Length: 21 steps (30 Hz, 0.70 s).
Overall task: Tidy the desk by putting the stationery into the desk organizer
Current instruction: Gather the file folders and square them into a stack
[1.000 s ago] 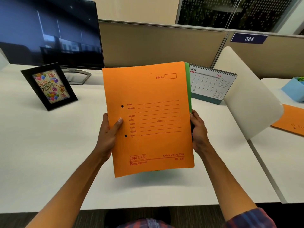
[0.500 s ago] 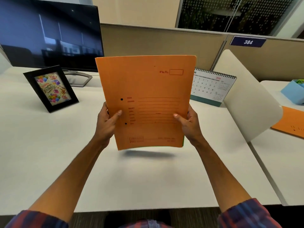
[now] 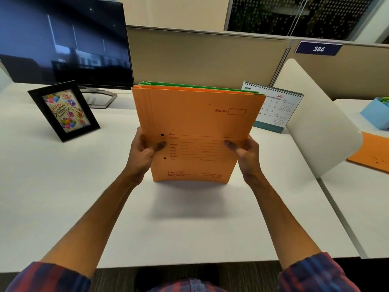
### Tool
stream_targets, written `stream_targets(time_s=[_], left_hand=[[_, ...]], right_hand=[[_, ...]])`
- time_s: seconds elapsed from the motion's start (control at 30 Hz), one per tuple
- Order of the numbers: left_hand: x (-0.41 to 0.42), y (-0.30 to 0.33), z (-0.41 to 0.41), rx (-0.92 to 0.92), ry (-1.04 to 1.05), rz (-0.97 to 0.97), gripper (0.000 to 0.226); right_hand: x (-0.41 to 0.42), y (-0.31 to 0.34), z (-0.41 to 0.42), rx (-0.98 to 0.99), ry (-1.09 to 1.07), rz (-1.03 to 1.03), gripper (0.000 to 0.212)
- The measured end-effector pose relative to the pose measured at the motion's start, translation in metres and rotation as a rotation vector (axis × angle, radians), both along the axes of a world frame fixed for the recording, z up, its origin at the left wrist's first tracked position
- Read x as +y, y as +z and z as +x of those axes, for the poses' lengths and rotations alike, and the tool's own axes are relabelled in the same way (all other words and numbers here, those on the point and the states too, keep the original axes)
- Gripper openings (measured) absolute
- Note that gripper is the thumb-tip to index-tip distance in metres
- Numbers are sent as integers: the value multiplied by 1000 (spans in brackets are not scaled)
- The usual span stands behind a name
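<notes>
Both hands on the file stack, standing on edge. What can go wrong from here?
1. The orange files and the green file behind them are pinched only at the sides by the left hand and right hand; the back ones may slip out.
2. The desk calendar stands close behind; pushing the stack forward could topple it.

We reach both bare forearms forward from rolled plaid sleeves, converging toward the middle. Our left hand (image 3: 143,152) grips the left edge of the stack of files (image 3: 195,131), thumb laid across the front cover, fingers hidden behind. Our right hand (image 3: 245,153) grips the right edge the same way, thumb pointing inward on the cover. Both wrists are slightly bent, holding the stack upright.
</notes>
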State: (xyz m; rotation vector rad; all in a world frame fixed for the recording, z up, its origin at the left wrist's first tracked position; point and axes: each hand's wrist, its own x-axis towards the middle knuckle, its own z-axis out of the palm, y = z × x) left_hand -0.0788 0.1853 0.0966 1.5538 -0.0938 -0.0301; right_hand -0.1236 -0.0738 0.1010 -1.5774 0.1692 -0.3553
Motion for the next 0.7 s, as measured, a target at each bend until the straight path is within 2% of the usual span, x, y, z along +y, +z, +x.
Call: stream_targets(time_s=[0.3,0.7], left_hand=[[-4,1,-4,-25,-39,-36,46],[-5,-15,-3,-28,-83,2,44]], right_hand=[[-11,-2,-1,30,9,6,24],[-9,-26,-7,84,46,-6,27]])
